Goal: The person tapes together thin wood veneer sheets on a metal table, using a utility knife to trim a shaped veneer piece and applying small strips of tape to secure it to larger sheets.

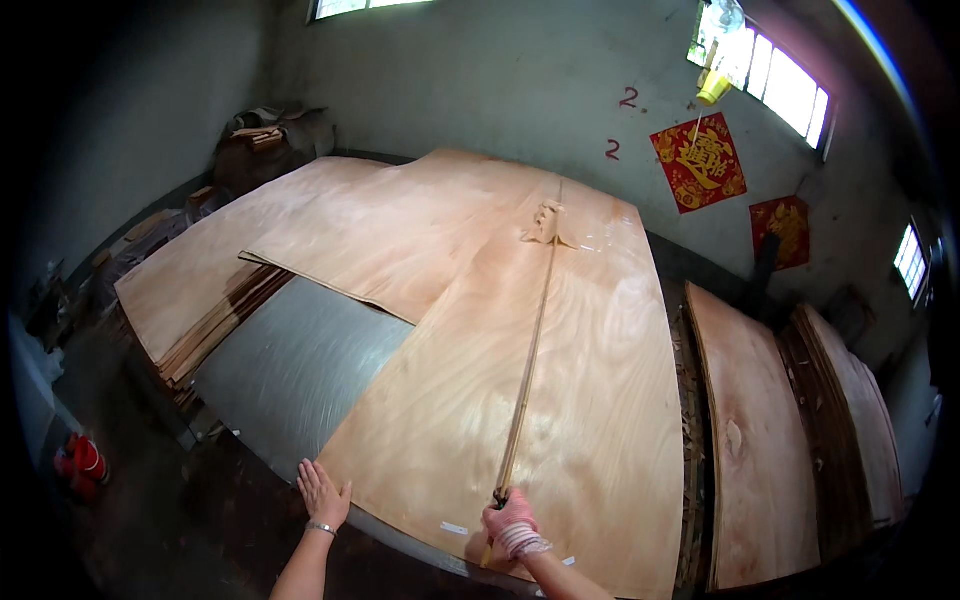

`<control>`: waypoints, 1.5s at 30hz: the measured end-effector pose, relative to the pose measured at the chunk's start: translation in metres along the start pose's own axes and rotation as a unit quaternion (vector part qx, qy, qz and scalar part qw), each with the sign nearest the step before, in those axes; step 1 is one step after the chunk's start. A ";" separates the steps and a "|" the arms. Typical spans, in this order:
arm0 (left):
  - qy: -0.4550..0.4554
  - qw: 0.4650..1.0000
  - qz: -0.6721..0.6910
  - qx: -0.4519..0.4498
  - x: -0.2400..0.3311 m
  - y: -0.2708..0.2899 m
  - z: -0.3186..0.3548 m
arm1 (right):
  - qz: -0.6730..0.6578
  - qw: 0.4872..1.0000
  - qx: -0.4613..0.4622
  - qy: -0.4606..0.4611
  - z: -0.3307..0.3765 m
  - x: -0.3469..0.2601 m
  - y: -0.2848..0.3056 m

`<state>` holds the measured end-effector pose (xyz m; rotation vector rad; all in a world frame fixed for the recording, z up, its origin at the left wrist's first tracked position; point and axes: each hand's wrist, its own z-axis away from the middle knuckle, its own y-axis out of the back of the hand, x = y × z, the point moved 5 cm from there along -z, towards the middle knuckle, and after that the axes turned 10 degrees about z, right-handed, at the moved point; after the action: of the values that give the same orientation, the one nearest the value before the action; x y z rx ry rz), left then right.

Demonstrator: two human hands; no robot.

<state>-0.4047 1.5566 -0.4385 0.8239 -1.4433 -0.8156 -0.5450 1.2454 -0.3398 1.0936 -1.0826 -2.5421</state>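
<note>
While Bamboo Rod [531, 370] Spans Veneer Sheet [610, 380]: Right Hand [515, 522] Grasping, Left Hand [323, 497] Unloaded

Where the rod lies along the pale wood sheet, its near end sits in the gloved right hand, fingers wrapped around the shaft; a short butt projects below the fist. The far portion reaches a crumpled veneer scrap [546, 226]. The bare left hand, fingers extended and spread, grasps nothing at the sheet's near-left corner, beside the grey metal plate [300, 345]. Further right stands a veneer stack [750, 430].

Caution: sideways pressure from the rod could split the thin sheet along its grain. Because the grip is at one end, the shaft could flex or swing, and its tip could snag the scrap. Uneven lifting at the corner could tear it.

Limits of view: the rod's far tip merges with the scrap; whether that scrap is loose is unclear. The right fingers partly cover a dark part on the shaft. Left fingertip contact cannot be confirmed.
</note>
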 end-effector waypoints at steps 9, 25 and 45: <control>-0.003 0.999 0.035 0.016 -0.006 0.003 0.001 | 0.072 0.991 0.082 0.084 -0.047 -0.036 -0.001; -0.153 0.969 0.157 0.112 0.047 0.002 0.018 | 0.002 0.981 0.158 0.113 -0.017 0.102 0.090; -0.453 0.837 0.261 -0.160 0.520 -0.148 0.245 | 0.089 0.994 0.064 0.006 0.065 0.308 0.168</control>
<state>-0.6592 1.0348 -0.3142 -0.3097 -2.1300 -1.0219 -0.8307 1.0336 -0.3691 0.9901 -1.2939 -2.3534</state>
